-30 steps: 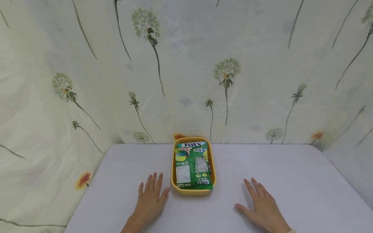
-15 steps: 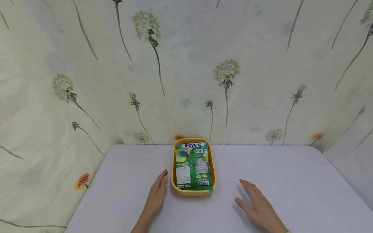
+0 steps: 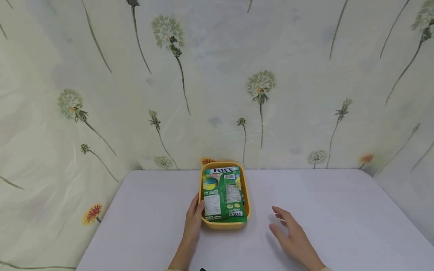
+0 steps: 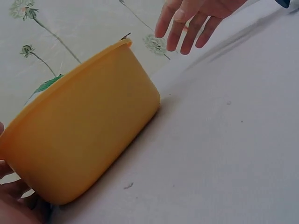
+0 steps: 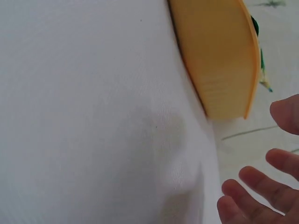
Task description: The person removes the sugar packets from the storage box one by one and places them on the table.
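A yellow plastic bin (image 3: 223, 226) stands on the white-covered table, holding green FOX'S candy bags (image 3: 223, 195). At the bin's left side, my left hand (image 3: 194, 222) grips it, thumb at the rim and fingers against the outer wall. The left wrist view shows the bin's plain side wall (image 4: 93, 116), with parts of the left fingers (image 4: 16, 186) at its near end. To the right of the bin, apart from it, my right hand (image 3: 291, 237) is held with thumb and fingers spread, nothing in it. In the right wrist view its fingertips (image 5: 250, 175) are below the bin's end.
The white cloth (image 3: 339, 210) covers the table on both sides of the bin. Behind the table's far edge hangs a pale curtain (image 3: 217, 82) with a dandelion print. A small dark object (image 3: 202, 269) shows at the bottom edge of the head view.
My left hand has turned from palm-down on the table and moved right and forward to grip the bin's left side. My right hand has lifted, turned inward and come slightly nearer the bin.
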The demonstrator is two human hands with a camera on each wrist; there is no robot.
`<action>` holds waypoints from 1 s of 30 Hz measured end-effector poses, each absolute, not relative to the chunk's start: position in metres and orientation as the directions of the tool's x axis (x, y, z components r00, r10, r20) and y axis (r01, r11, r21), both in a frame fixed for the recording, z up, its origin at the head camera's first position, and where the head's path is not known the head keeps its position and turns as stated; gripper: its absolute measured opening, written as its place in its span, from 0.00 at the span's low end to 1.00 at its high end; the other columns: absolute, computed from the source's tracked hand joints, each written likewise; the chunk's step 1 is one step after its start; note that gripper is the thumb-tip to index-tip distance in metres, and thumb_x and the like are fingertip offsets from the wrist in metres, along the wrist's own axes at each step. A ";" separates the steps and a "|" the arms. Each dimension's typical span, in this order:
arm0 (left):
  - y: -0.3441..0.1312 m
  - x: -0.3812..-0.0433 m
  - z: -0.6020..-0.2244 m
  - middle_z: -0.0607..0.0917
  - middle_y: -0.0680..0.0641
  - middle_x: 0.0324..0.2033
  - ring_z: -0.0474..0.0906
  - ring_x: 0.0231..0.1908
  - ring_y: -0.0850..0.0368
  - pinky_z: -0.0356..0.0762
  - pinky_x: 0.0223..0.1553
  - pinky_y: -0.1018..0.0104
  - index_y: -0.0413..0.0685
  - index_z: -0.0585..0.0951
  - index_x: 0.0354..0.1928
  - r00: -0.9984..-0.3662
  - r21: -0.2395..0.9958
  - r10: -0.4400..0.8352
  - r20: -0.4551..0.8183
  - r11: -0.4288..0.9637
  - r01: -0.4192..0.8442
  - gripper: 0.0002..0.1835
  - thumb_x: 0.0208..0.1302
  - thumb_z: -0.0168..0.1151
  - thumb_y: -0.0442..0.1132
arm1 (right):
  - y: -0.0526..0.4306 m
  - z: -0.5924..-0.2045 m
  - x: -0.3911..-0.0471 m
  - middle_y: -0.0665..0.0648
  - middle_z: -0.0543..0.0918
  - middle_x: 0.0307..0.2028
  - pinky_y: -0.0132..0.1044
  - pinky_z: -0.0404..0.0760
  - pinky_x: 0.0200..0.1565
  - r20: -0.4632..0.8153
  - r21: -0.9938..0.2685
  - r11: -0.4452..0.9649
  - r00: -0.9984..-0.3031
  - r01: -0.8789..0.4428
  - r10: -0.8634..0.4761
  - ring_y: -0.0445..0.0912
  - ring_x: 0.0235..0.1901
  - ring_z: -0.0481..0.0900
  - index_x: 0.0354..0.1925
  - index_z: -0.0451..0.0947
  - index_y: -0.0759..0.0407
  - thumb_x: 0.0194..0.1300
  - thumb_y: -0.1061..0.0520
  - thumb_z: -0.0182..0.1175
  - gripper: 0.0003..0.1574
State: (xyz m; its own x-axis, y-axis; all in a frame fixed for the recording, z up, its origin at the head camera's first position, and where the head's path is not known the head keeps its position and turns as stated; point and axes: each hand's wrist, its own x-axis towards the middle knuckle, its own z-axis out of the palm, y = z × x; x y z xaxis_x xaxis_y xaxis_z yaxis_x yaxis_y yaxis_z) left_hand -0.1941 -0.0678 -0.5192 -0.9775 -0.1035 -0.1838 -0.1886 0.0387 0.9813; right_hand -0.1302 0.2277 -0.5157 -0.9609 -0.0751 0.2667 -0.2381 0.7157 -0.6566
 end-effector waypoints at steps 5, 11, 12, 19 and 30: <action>-0.063 -0.198 -0.524 0.59 0.53 0.72 0.49 0.74 0.49 0.50 0.72 0.46 0.64 0.60 0.70 -0.977 0.987 -0.138 -0.163 -0.026 -0.161 0.29 0.69 0.47 0.52 | 0.224 -0.517 -0.133 0.59 0.73 0.61 0.47 0.77 0.55 0.253 -0.700 0.672 -0.964 -0.242 -0.084 0.53 0.58 0.74 0.66 0.61 0.57 0.66 0.52 0.57 0.33; -0.059 -0.201 -0.525 0.60 0.54 0.71 0.49 0.74 0.52 0.50 0.72 0.48 0.65 0.62 0.70 -0.980 0.987 -0.153 -0.130 -0.111 -0.114 0.27 0.68 0.46 0.46 | 0.221 -0.516 -0.140 0.60 0.69 0.63 0.47 0.77 0.56 0.265 -0.739 0.618 -0.959 -0.268 -0.098 0.55 0.59 0.73 0.67 0.59 0.58 0.67 0.55 0.55 0.32; -0.059 -0.200 -0.526 0.60 0.55 0.71 0.49 0.74 0.52 0.50 0.72 0.49 0.65 0.62 0.69 -0.979 0.987 -0.158 -0.127 -0.120 -0.109 0.27 0.68 0.47 0.46 | 0.220 -0.515 -0.141 0.60 0.69 0.64 0.47 0.77 0.56 0.257 -0.745 0.614 -0.962 -0.261 -0.097 0.55 0.59 0.73 0.67 0.59 0.58 0.68 0.54 0.55 0.32; -0.058 -0.197 -0.532 0.60 0.56 0.71 0.50 0.73 0.53 0.50 0.72 0.49 0.63 0.60 0.70 -0.980 0.991 -0.179 -0.084 -0.117 -0.064 0.28 0.68 0.47 0.45 | 0.208 -0.498 -0.153 0.56 0.69 0.64 0.46 0.77 0.57 0.176 -0.788 0.586 -0.981 -0.187 -0.077 0.53 0.61 0.73 0.67 0.59 0.49 0.67 0.42 0.52 0.33; -0.060 -0.196 -0.532 0.57 0.53 0.73 0.47 0.74 0.53 0.47 0.73 0.49 0.60 0.56 0.72 -0.985 0.992 -0.168 -0.050 -0.120 -0.030 0.31 0.68 0.48 0.42 | 0.186 -0.480 -0.166 0.59 0.68 0.64 0.41 0.79 0.56 0.029 -0.924 0.376 -0.994 -0.068 -0.109 0.55 0.61 0.73 0.66 0.58 0.49 0.66 0.44 0.55 0.33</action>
State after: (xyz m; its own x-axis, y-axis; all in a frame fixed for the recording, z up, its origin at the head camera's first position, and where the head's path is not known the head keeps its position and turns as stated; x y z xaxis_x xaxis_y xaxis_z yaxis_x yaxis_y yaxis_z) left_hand -0.1957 -0.0595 -0.5322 -0.9846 -0.1676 -0.0502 -0.0301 -0.1204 0.9923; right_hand -0.1661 0.1864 -0.4798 -0.9936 -0.1090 0.0286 -0.0679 0.3765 -0.9239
